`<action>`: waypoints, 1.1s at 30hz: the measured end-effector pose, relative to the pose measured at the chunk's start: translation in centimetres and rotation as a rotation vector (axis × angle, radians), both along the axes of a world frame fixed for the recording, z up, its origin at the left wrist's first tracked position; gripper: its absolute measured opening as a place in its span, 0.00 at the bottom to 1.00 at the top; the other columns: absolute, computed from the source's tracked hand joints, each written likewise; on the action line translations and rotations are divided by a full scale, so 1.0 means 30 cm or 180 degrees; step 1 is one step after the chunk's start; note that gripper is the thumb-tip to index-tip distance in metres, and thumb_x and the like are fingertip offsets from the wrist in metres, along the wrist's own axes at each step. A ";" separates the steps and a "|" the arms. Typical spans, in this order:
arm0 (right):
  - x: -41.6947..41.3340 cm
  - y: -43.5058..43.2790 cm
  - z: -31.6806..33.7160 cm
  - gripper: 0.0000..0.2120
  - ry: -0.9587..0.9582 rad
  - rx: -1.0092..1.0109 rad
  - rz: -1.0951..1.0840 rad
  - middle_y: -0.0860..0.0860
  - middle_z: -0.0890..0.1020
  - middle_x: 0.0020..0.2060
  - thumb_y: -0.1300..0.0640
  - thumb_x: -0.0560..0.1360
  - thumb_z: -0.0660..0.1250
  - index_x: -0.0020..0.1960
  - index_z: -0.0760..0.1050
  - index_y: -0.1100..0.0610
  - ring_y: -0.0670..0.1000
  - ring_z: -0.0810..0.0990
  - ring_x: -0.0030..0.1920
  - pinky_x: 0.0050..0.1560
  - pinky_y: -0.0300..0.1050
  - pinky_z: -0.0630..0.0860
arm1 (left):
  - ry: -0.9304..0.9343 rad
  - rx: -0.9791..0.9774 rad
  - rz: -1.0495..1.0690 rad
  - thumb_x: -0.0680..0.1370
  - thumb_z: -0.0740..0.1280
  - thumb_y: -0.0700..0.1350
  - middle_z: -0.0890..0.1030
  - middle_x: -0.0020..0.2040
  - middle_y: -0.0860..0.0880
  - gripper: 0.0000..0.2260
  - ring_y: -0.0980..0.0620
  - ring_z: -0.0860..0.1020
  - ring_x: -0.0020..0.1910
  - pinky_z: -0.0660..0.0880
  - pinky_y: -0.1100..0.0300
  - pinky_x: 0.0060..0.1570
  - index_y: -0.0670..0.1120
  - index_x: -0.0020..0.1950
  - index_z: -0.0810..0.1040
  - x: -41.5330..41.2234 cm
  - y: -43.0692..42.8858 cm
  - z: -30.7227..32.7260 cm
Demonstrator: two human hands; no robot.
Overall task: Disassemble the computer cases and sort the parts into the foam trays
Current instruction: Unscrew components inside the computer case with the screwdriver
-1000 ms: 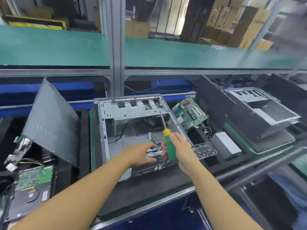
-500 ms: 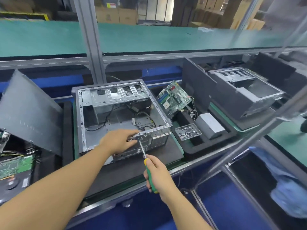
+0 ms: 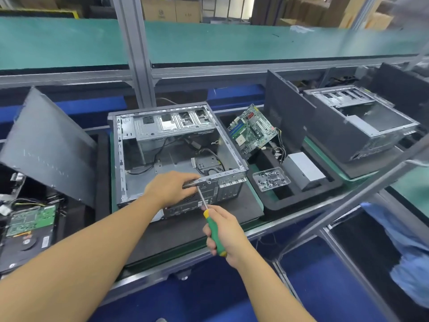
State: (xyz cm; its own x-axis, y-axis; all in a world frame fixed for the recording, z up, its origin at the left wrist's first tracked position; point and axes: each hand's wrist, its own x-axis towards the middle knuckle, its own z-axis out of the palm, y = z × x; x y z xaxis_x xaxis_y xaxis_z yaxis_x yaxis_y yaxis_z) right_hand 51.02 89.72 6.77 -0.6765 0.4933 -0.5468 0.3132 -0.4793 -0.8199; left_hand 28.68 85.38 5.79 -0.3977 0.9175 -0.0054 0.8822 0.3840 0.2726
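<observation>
The open computer case is laid on its side in the middle of the surface, its inside turned upward; a grey side panel is leaned tilted at its left; a second case is placed well apart at the right; between the two cases a black foam tray is set, in which a green motherboard is stood tilted, a grey power supply is laid, and a clear box of screws is kept just beside it; the near rim of the open case is gripped by the left hand, the fingers curled over the metal edge; the green handle of a screwdriver is enclosed by the right hand, the fingers wrapped round it; the shaft is pointed up at the rear plate of the case, just beside the left hand; whether the tip is seated in a screw cannot be told.
</observation>
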 end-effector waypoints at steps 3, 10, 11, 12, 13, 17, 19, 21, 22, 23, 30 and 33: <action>0.005 0.036 0.024 0.13 0.0270 -0.0758 -0.0012 0.51 0.72 0.31 0.50 0.82 0.59 0.61 0.77 0.52 0.48 0.64 0.23 0.23 0.37 0.61 | 0.0040 -0.0033 0.0019 0.77 0.58 0.67 0.82 0.58 0.56 0.19 0.49 0.80 0.55 0.74 0.55 0.46 0.69 0.68 0.68 0.000 0.003 -0.003; 0.003 0.049 -0.015 0.18 0.0294 -0.1378 0.0040 0.51 0.72 0.31 0.48 0.84 0.58 0.60 0.75 0.62 0.47 0.64 0.23 0.20 0.40 0.61 | -0.0030 -0.0099 -0.0023 0.77 0.59 0.67 0.83 0.54 0.53 0.22 0.47 0.81 0.50 0.75 0.54 0.45 0.72 0.70 0.60 0.005 -0.002 0.008; 0.003 0.052 -0.019 0.18 0.0266 -0.1371 0.0063 0.51 0.72 0.31 0.48 0.84 0.58 0.59 0.76 0.62 0.47 0.64 0.23 0.21 0.40 0.62 | -0.0031 -0.0114 0.0006 0.77 0.60 0.67 0.83 0.53 0.52 0.24 0.46 0.81 0.50 0.75 0.53 0.45 0.72 0.72 0.56 0.008 -0.002 0.011; 0.002 0.052 -0.017 0.17 0.0213 -0.1274 0.0082 0.51 0.73 0.31 0.48 0.84 0.58 0.56 0.76 0.62 0.48 0.65 0.23 0.22 0.40 0.62 | -0.0009 -0.0134 0.0041 0.77 0.60 0.67 0.82 0.54 0.51 0.26 0.45 0.80 0.50 0.75 0.52 0.45 0.70 0.73 0.55 0.008 -0.002 0.012; 0.002 0.050 -0.017 0.16 0.0111 -0.1034 0.0067 0.51 0.73 0.31 0.49 0.84 0.58 0.54 0.76 0.61 0.48 0.65 0.23 0.23 0.40 0.62 | 0.0006 -0.0158 0.0064 0.77 0.60 0.66 0.82 0.55 0.51 0.25 0.45 0.80 0.52 0.75 0.52 0.46 0.68 0.73 0.58 0.008 -0.001 0.013; -0.019 -0.003 -0.009 0.15 -0.0784 0.1433 -0.0016 0.50 0.77 0.35 0.47 0.81 0.60 0.47 0.74 0.58 0.53 0.73 0.31 0.33 0.45 0.69 | -0.0021 -0.0194 0.0053 0.77 0.61 0.65 0.83 0.53 0.54 0.16 0.48 0.80 0.51 0.73 0.55 0.43 0.64 0.64 0.71 0.004 0.004 0.011; -0.035 -0.030 -0.013 0.11 -0.1359 0.2507 0.0197 0.47 0.77 0.38 0.45 0.81 0.61 0.48 0.69 0.52 0.53 0.75 0.38 0.34 0.47 0.67 | 0.0001 -0.0192 0.0037 0.78 0.60 0.65 0.82 0.52 0.54 0.16 0.49 0.80 0.50 0.73 0.55 0.42 0.64 0.64 0.71 0.005 0.003 0.011; -0.038 -0.038 -0.010 0.10 -0.1521 0.2861 0.0400 0.46 0.76 0.39 0.46 0.81 0.62 0.50 0.64 0.50 0.54 0.75 0.38 0.32 0.46 0.65 | -0.0009 -0.0182 0.0030 0.77 0.60 0.65 0.82 0.52 0.54 0.16 0.49 0.80 0.50 0.73 0.55 0.42 0.65 0.64 0.71 0.006 0.003 0.008; -0.042 -0.031 -0.003 0.10 -0.1374 0.2624 0.0469 0.48 0.76 0.40 0.47 0.81 0.63 0.51 0.64 0.51 0.55 0.77 0.38 0.33 0.47 0.68 | -0.0016 -0.0179 0.0030 0.77 0.60 0.66 0.82 0.53 0.54 0.17 0.48 0.80 0.51 0.74 0.55 0.43 0.65 0.64 0.71 0.005 0.002 0.009; -0.048 -0.022 0.010 0.10 -0.1180 0.2093 0.0448 0.51 0.77 0.42 0.48 0.81 0.63 0.52 0.64 0.52 0.54 0.78 0.36 0.34 0.46 0.72 | -0.0027 -0.0173 0.0035 0.77 0.60 0.66 0.82 0.53 0.54 0.17 0.48 0.80 0.52 0.74 0.54 0.44 0.65 0.64 0.71 0.005 0.002 0.011; -0.040 0.041 0.082 0.10 -0.0431 -0.0464 0.0446 0.56 0.77 0.42 0.57 0.82 0.58 0.52 0.73 0.63 0.51 0.76 0.32 0.35 0.43 0.76 | -0.0078 -0.0101 0.0051 0.76 0.61 0.66 0.82 0.51 0.54 0.16 0.47 0.80 0.51 0.74 0.54 0.46 0.64 0.63 0.72 0.005 -0.002 0.012; -0.023 0.030 0.051 0.05 -0.0446 0.0606 0.0466 0.55 0.78 0.47 0.60 0.81 0.63 0.51 0.66 0.58 0.51 0.79 0.33 0.36 0.46 0.79 | -0.0089 -0.0090 0.0040 0.76 0.61 0.66 0.82 0.53 0.54 0.16 0.47 0.80 0.52 0.73 0.54 0.45 0.64 0.63 0.71 0.006 -0.001 0.010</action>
State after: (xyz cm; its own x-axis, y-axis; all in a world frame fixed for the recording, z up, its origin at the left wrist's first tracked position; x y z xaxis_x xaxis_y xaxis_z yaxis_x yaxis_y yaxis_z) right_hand 50.33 90.64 8.31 -0.6724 0.4988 -0.5468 0.4844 -0.2621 -0.8347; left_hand 28.87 85.36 6.08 -0.4086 0.9117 -0.0424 0.8694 0.4029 0.2860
